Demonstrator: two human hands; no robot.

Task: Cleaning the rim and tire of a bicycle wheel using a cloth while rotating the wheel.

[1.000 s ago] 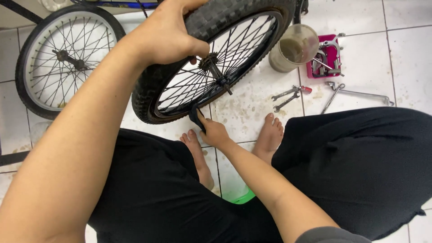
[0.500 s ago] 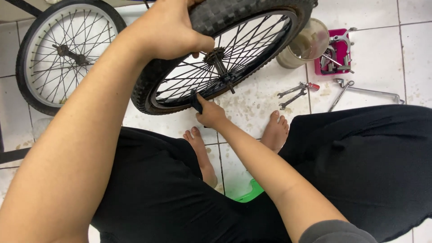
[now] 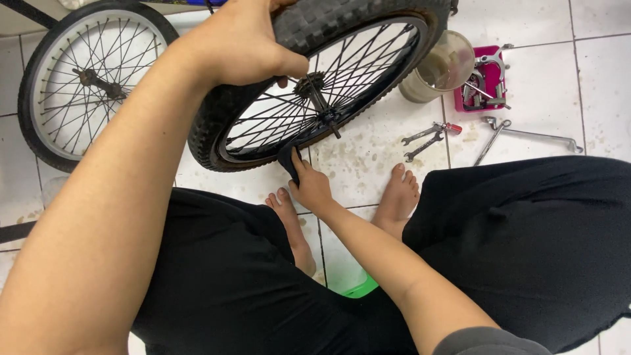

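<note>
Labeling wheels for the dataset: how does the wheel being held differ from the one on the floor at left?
The held wheel is tilted up off the tiles, gripped at its knobby tyre by the left hand, while the right hand pulls black rubber at its lower rim. The second wheel rests untouched on the floor. The held wheel's rim looks dark; the second wheel's rim is pale. Both are spoked, with black tyres.

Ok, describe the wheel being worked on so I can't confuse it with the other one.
It's the wheel upright mid-floor, gripped at the top by the left hand. Its knobby black tyre is fatter than the thin one on the wheel lying flat to its left.
</note>
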